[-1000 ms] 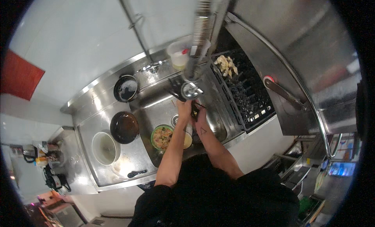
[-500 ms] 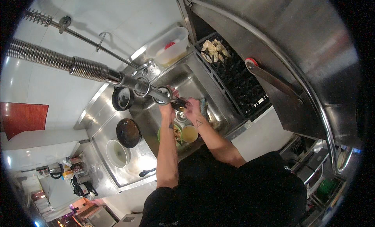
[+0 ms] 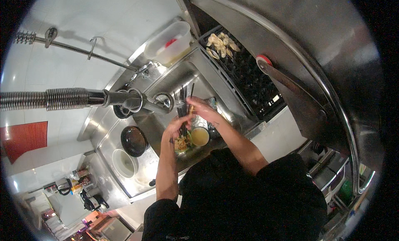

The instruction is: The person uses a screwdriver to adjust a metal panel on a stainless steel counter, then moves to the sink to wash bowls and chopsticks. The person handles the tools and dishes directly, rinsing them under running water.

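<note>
Over the steel sink (image 3: 189,70), my two hands close around a bundle of long dark sticks that look like chopsticks (image 3: 182,100). My left hand (image 3: 179,124) grips them at the lower end. My right hand (image 3: 199,107) wraps them from the other side, and one stick pokes out past its fingers. Something small and orange shows between the palms, too small to name. Just left of the sticks hangs the spray faucet head (image 3: 164,102), with water seemingly falling by my fingers. Below my hands sit a container of food scraps (image 3: 181,144) and a round bowl of yellowish liquid (image 3: 200,136).
Left of the sink, a dark pan (image 3: 134,141) and a white tub (image 3: 124,163) stand on the steel drainboard. A clear plastic bin (image 3: 168,46) stands behind the sink. Oyster-like shells (image 3: 222,45) lie on a black rack (image 3: 245,75), beside a raised steel machine hood (image 3: 299,46).
The faucet head has swung left in view, away from over my hands. My left hand has moved down, and the dark sticks now show standing up between both hands.
</note>
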{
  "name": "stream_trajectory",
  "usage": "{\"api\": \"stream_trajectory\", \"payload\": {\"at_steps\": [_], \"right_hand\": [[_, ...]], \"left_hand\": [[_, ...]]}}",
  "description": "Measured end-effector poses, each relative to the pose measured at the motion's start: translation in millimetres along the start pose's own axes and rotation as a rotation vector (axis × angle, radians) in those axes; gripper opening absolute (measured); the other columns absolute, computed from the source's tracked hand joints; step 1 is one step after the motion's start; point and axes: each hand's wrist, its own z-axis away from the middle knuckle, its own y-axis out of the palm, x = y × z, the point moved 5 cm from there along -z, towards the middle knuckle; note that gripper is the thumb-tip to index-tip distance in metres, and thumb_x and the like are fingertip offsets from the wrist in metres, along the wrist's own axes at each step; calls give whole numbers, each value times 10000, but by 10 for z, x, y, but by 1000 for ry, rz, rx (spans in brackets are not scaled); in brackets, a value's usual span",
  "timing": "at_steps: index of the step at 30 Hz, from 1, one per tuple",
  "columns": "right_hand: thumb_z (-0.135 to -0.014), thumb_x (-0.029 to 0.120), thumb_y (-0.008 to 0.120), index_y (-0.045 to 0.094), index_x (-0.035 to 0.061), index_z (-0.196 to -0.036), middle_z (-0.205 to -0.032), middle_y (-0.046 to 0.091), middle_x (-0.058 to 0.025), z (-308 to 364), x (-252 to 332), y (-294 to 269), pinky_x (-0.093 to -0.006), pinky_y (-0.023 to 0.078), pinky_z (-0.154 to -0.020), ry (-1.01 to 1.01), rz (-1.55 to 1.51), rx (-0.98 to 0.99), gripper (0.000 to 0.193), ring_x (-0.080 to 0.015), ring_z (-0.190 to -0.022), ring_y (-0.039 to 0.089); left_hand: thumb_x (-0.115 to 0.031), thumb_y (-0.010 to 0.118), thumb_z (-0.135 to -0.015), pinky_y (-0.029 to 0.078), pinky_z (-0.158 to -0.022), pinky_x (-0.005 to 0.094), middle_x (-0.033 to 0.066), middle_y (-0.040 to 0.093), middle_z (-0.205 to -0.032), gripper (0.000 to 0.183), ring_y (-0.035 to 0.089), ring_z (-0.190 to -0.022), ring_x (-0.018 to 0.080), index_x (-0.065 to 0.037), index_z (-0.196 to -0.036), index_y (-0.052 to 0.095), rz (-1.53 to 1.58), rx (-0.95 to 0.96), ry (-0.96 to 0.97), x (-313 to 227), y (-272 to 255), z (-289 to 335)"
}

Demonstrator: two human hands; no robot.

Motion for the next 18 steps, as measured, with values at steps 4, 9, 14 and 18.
{"api": "stream_trajectory", "payload": {"at_steps": [4,9,14,18], "right_hand": [[-981,203,642,532,5,-1325,-1238,630,-161,-194,215,456,-385,557,-873,-62,-84,121,412,-238,-1071,653],[-988,175,638,549,-5,-1297,-1087,693,-87,-256,133,444,-328,572,-722,-103,-310,-83,369,-184,-820,684],[-1023,203,599,541,62,-1347,-1075,682,-55,-398,-46,186,-317,559,-701,-36,-259,-349,358,-136,-823,655],[-992,237,637,581,50,-1293,-1017,666,-31,-342,-19,290,-277,518,-663,-126,-147,-48,359,-120,-820,638]], "left_hand": [[-226,742,-925,598,-847,376,123,711,-1040,395,711,-950,246,9,-1221,626,131,208,6,61,145,136],[-135,734,-923,608,-868,391,194,700,-1148,426,718,-977,291,32,-1277,568,167,55,-9,102,3,100],[-134,742,-915,611,-866,389,178,711,-1126,412,720,-974,276,15,-1265,584,203,232,-106,160,95,133],[-130,745,-911,607,-823,365,155,713,-1124,388,718,-951,242,-13,-1250,599,105,91,-50,102,27,147]]}}
